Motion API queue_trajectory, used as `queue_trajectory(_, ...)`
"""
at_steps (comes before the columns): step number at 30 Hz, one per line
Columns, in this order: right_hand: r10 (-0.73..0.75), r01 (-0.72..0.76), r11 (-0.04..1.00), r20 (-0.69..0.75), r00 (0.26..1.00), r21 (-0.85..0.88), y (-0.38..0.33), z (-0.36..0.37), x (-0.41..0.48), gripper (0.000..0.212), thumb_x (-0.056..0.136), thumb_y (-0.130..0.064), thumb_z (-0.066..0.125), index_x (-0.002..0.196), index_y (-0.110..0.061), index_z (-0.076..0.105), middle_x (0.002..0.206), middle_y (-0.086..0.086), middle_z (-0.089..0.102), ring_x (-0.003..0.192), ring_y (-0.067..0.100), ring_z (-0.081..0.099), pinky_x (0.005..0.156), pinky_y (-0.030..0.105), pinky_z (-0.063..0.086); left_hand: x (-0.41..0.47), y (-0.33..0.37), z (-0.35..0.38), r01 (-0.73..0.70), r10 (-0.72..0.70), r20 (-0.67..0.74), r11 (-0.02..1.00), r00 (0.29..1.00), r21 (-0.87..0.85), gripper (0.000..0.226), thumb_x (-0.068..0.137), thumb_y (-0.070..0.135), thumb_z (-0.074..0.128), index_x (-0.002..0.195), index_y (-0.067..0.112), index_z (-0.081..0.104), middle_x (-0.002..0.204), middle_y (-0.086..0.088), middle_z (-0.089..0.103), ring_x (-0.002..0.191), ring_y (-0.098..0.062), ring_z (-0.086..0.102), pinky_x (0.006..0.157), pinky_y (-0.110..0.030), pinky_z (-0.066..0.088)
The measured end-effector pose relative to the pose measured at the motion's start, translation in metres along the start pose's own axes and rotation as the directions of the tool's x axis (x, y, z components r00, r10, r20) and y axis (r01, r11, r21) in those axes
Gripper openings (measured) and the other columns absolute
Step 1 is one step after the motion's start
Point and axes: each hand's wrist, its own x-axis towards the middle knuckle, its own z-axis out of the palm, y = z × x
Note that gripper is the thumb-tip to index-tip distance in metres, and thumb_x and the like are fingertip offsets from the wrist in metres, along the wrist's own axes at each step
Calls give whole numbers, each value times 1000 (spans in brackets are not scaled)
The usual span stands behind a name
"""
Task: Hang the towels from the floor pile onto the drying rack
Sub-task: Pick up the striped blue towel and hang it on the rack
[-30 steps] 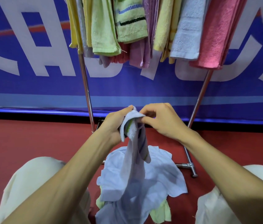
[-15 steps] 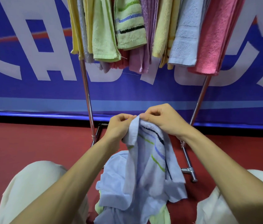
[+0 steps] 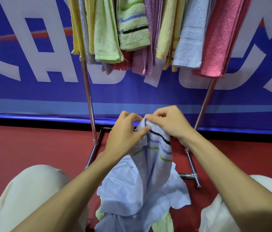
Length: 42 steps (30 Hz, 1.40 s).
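Note:
A pale blue towel (image 3: pixel 155 158) with black, blue and green stripes hangs from both my hands in front of me. My right hand (image 3: pixel 167 124) pinches its top edge, and my left hand (image 3: pixel 125 133) pinches the same edge just to the left. Below it the floor pile (image 3: pixel 131 195) of pale blue and light green towels lies between my knees. The drying rack (image 3: pixel 88 97) stands just behind, its chrome legs on the floor, with several yellow, green, purple, blue and pink towels (image 3: pixel 131 29) draped over its top.
A blue banner wall (image 3: pixel 31 64) with big white letters runs behind the rack. The floor (image 3: pixel 31 148) is red. My knees in cream trousers (image 3: pixel 28 195) flank the pile. The rack's foot bar (image 3: pixel 190 176) lies at the right of the pile.
The towel went from a bunched strip to a wider spread with its stripes showing. My hands stayed close together on the top edge, and the view tilted down slightly.

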Motion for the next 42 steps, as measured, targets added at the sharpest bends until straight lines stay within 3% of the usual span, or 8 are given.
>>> queue_trajectory(6,-55,57,997,39,998,-49,2,-1,2,29,82,-35,74,58,-20,66,49,-9,43,51,5,35,50,20,30,3,4,-1,0,8,-76,995,997,102,16,86,37,63,78,24,64,79,5,55,76,-17,57,69,-36,48)
queue_trajectory(12,-91,98,979,44,995,-179,6,-8,6,22,80,-33,76,62,-22,68,47,-9,44,47,4,38,49,14,30,6,1,-12,35,-51,100,986,994,163,22,95,29,49,87,19,67,68,3,61,73,-21,57,64,-33,45)
queue_trajectory(15,-101,118,962,81,992,-246,8,-10,6,21,80,-36,74,66,-21,69,54,-4,51,51,5,42,52,17,34,8,2,-14,171,-164,169,985,972,-30,21,96,22,51,81,15,64,69,2,58,66,-14,49,59,-22,38)
queue_trajectory(20,-49,132,904,208,977,-406,14,-9,7,48,91,-36,61,54,-15,39,53,0,34,56,16,28,56,34,26,9,5,-20,434,-315,300,710,900,-555,30,94,18,53,91,-11,59,81,-10,51,77,-20,44,72,-34,36)
queue_trajectory(26,60,120,828,300,952,-548,31,-8,15,45,94,-31,60,62,-11,36,58,3,39,62,23,35,59,34,30,17,4,-36,462,-428,287,392,857,-795,19,94,10,53,80,8,66,76,-9,64,70,-20,59,72,-30,48)
queue_trajectory(31,123,97,750,282,952,-654,39,-8,17,38,93,-30,61,65,-15,41,69,4,46,75,31,48,65,36,40,27,-4,-55,322,-520,370,-184,770,-929,22,96,12,57,76,4,62,61,-2,67,59,-9,67,55,-21,54)
queue_trajectory(33,149,69,755,273,950,-652,38,-13,18,36,93,-28,61,65,-15,42,70,4,48,74,30,48,66,36,41,29,-6,-62,239,-541,377,-310,751,-920,23,98,13,54,79,2,60,62,-3,66,54,-9,67,49,-19,53)
queue_trajectory(42,238,18,760,303,923,-650,36,-21,14,36,93,-27,59,65,-14,41,61,2,47,60,25,50,60,32,35,33,-37,-51,280,-697,339,-203,632,-938,13,96,17,57,99,5,53,91,-4,57,73,-14,57,51,-25,52)
